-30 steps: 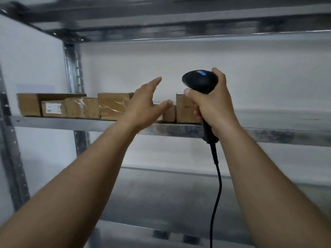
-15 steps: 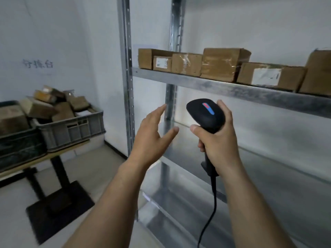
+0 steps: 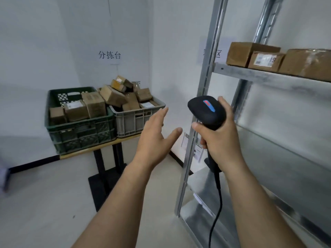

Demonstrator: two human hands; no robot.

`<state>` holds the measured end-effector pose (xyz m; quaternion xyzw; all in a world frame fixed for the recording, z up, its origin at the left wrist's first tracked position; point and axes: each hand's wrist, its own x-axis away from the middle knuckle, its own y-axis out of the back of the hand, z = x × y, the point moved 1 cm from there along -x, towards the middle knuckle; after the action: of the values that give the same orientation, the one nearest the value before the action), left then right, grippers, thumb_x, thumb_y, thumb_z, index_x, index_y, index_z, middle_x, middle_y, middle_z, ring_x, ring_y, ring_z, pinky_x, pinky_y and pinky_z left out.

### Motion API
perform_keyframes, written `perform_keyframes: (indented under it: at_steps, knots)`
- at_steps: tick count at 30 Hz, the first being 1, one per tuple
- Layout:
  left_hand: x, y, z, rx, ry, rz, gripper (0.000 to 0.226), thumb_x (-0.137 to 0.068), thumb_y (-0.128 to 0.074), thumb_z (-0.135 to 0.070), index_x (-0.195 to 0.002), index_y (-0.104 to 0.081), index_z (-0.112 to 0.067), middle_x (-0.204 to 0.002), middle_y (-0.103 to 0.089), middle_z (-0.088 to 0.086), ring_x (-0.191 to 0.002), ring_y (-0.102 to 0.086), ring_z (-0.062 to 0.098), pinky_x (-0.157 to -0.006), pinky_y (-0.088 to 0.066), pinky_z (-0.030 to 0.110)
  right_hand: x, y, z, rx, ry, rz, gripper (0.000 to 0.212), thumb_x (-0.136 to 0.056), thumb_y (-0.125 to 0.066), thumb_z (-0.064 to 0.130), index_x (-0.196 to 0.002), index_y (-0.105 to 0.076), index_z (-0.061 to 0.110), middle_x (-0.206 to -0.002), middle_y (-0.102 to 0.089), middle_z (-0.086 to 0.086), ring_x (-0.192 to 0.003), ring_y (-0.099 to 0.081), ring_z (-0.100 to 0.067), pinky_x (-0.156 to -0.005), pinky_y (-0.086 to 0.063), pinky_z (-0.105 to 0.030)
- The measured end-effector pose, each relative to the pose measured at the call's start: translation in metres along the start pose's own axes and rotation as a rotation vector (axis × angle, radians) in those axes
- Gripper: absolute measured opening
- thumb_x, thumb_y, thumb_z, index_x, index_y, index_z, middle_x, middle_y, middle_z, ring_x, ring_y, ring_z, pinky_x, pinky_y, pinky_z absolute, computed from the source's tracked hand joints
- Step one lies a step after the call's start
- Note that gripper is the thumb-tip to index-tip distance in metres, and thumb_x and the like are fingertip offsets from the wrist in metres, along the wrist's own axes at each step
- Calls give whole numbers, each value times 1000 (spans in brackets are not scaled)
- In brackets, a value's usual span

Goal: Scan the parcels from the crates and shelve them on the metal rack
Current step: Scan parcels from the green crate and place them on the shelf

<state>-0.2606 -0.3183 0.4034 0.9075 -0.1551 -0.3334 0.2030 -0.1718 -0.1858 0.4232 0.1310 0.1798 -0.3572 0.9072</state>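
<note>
My right hand [image 3: 221,138] grips the handle of a black corded barcode scanner [image 3: 206,111], held upright in front of the metal rack [image 3: 206,97]. My left hand [image 3: 157,138] is empty with fingers spread, raised toward the crates. A dark green crate [image 3: 78,133] and a grey crate [image 3: 132,122] stand side by side on a small table, both filled with brown cardboard parcels [image 3: 114,94]. Three brown parcels [image 3: 268,59] sit on the rack's upper shelf at the right.
The table [image 3: 89,150] has a wooden top and a black pedestal base [image 3: 105,185] on the pale floor. A paper sign with characters [image 3: 109,54] hangs on the white wall above the crates. The rack's lower shelves [image 3: 277,158] hold no parcels. The scanner cable [image 3: 215,212] hangs down.
The view has swung left from the rack shelf to the crates on the table. Both hands have come down from shelf height; the right still holds the scanner and the left stays empty.
</note>
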Motion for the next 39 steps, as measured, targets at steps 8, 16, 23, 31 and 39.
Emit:
perform_keyframes:
  at_steps: [8,16,23,31,39]
  knots:
    - [-21,94,106,-95,104,-46,69,-90,-61,-38,-148,-27,-27,-152,-31,-8,-140,-24,9,-106,-20,20,-16,-155,-16,-27,15,141,85,-76,-78,24,-142,-29,47,-126,-63,-10,-90,-56,-22,-87,-52,-46]
    - [-27,150,175,-139,216,-102,70,-89,-62,-38,-148,-26,-29,-151,-33,-8,-138,-25,8,-103,-20,19,-35,-254,-28,-105,19,303,87,-81,-77,11,-149,-29,33,-130,-59,-8,-95,-56,-23,-79,-52,-38]
    - [-52,162,227,-172,275,-114,71,-88,-62,-40,-148,-25,-30,-149,-35,-8,-138,-27,8,-108,-26,27,-69,-309,-52,-97,-13,339,91,-75,-77,27,-147,-24,44,-132,-58,-10,-95,-54,-24,-90,-52,-53]
    - [-148,149,290,-202,272,-84,70,-89,-60,-40,-148,-24,-31,-150,-32,-12,-138,-25,3,-108,-23,22,-164,-359,-95,-123,-39,317,90,-80,-78,16,-149,-25,40,-132,-58,-6,-107,-61,-35,-96,-51,-57]
    - [-271,108,347,-162,289,-42,69,-90,-59,-40,-148,-22,-34,-150,-32,-11,-137,-25,6,-103,-23,22,-295,-381,-149,-86,-74,270,89,-81,-77,17,-149,-25,40,-130,-58,-2,-97,-60,-24,-95,-51,-58]
